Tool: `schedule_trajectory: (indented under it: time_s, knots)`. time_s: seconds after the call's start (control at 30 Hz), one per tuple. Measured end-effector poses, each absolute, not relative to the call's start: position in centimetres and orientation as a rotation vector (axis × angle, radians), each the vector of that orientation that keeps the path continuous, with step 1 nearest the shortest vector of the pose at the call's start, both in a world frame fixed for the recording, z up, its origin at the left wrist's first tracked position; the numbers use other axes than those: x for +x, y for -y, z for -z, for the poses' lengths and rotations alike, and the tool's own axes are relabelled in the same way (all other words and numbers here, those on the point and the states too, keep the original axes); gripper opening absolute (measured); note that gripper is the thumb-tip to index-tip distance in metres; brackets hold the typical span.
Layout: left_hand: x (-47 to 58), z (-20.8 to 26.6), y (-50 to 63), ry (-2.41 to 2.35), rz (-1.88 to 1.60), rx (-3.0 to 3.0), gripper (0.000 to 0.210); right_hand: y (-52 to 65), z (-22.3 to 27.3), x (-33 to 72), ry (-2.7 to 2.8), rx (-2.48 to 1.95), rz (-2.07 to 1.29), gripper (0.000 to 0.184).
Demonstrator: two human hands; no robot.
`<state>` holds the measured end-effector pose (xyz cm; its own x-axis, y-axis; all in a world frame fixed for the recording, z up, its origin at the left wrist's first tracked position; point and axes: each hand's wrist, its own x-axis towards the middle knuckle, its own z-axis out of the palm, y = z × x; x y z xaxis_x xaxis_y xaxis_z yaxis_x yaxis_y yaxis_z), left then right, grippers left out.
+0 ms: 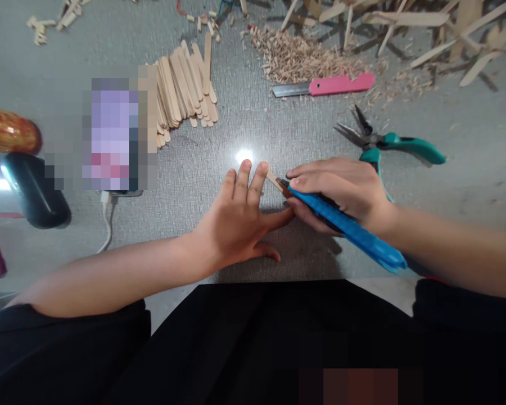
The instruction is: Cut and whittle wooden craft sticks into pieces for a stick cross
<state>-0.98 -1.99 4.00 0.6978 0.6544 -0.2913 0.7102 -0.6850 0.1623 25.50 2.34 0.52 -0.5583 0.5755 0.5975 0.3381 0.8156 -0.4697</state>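
Observation:
My left hand (240,214) lies palm down on the table, its fingers spread and stretched out. A small wooden craft stick (274,180) shows between its fingertips and my right hand; part of it is covered. My right hand (341,188) is closed around a long blue-handled cutter (349,222). The cutter's dark front end meets the stick, and its handle slants back toward my right wrist. Close beyond my right hand lie pliers (375,138) with teal grips, their jaws apart. A pink-handled knife (341,84) rests farther back, its blade pointing left.
A row of craft sticks (181,84) lies back left, beside a blurred phone (112,135) with a white cable (105,225). Wood shavings (295,53) are heaped behind the pink knife. Loose sticks (421,19) crowd the back right. A dark rounded case (36,188) sits far left.

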Motion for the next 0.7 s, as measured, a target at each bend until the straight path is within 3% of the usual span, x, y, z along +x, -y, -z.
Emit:
schedule_trajectory:
  time_s: [0.27,0.53,0.7]
  knots:
    - [-1.01,-4.08,1.94,-1.075,0.335,2.643,0.146,-2.1,-0.37,25.85,2.242,-0.685,-0.407,0.035]
    - [-1.2,-4.2,1.99,-1.07,0.347,2.634,0.15,-2.1,-0.56,26.01,2.251,-0.708,-0.425,0.033]
    - [-1.56,-4.55,1.95,-1.073,0.378,2.655,0.139,-1.82,-0.25,26.04,2.222,-0.795,-0.515,0.023]
